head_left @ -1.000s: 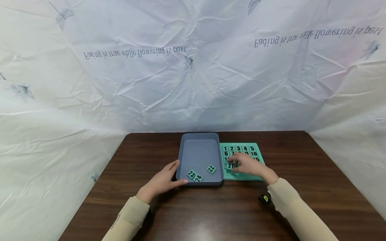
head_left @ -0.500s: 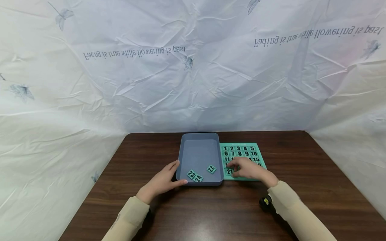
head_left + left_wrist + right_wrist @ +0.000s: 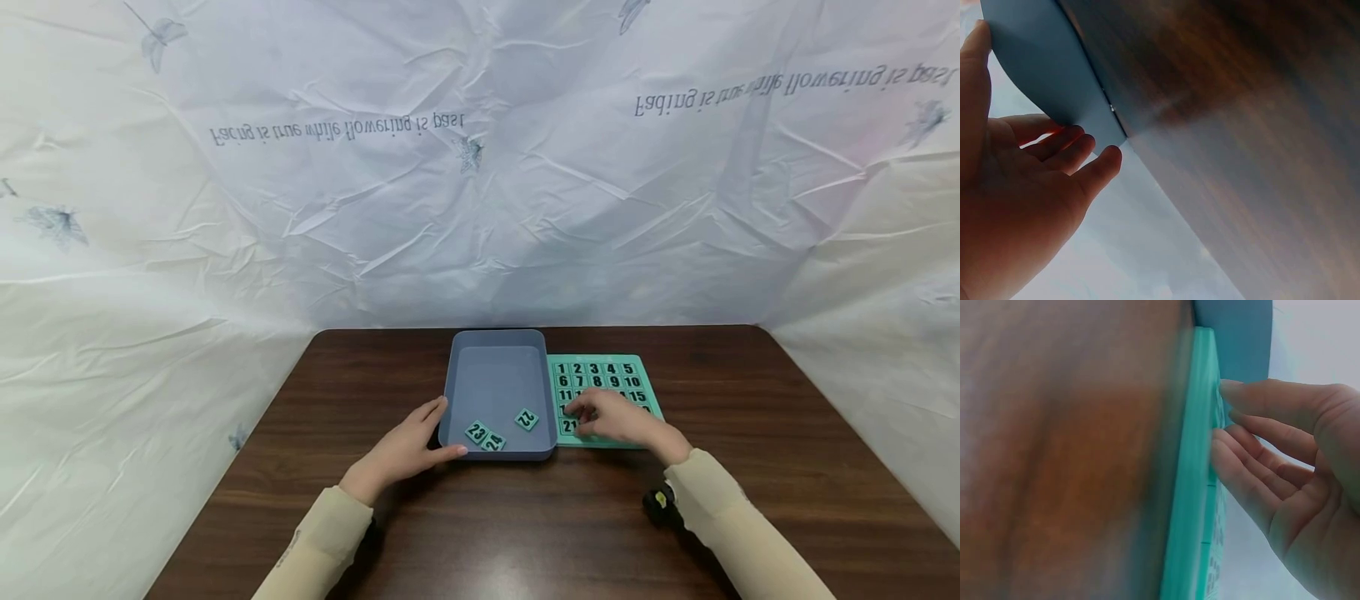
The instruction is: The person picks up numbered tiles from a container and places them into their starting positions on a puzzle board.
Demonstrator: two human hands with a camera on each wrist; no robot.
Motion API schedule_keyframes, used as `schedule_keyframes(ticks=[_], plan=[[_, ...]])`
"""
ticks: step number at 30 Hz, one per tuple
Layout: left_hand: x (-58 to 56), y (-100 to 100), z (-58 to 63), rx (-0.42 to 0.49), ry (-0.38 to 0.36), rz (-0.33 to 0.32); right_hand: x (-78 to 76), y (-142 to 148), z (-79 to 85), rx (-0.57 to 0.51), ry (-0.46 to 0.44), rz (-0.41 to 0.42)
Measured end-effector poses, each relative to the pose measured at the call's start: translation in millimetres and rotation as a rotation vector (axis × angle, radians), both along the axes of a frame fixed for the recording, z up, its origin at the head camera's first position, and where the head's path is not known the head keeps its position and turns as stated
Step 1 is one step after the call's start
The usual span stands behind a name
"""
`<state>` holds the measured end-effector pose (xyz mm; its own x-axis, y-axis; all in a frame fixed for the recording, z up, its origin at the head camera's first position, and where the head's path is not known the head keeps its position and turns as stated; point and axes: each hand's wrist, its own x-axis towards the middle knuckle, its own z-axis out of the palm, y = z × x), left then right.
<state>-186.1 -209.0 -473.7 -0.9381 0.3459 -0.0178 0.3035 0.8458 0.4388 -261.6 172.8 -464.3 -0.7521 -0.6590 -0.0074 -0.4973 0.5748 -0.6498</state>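
A grey-blue tray (image 3: 498, 375) holds green number tiles 22 (image 3: 527, 418), 23 (image 3: 476, 432) and 24 (image 3: 492, 442). My left hand (image 3: 405, 452) rests at its near left corner, fingers spread along the side and thumb at the front. In the left wrist view, fingers (image 3: 1063, 147) touch the tray wall (image 3: 1047, 59). To the right lies a green number board (image 3: 645, 392) with rows of tiles. My right hand (image 3: 618, 417) pinches the tile marked 21 (image 3: 568, 426) at the board's lower left. Fingertips (image 3: 1230, 390) meet the board edge (image 3: 1188, 469) in the right wrist view.
The dark wooden table (image 3: 510, 525) carries tray and board side by side near its far edge. A white printed sheet (image 3: 480, 233) hangs behind and at both sides. A small dark device (image 3: 658, 502) sits under the right sleeve.
The right hand has moved down the board toward the near edge, bringing tile 21 into the lower left spot. More of the upper rows shows. The left hand keeps its place.
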Motion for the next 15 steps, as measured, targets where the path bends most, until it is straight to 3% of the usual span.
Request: schedule_keyframes(ticks=[5,15], plan=[[-0.4,0,0.3,-0.013,-0.004,0.001,-6.9,-3,11.1,0.020,0.054,0.011],[-0.8,0,0.2,-0.002,-0.008,0.000,-24.8,-20,49.1,0.025,0.119,0.017]])
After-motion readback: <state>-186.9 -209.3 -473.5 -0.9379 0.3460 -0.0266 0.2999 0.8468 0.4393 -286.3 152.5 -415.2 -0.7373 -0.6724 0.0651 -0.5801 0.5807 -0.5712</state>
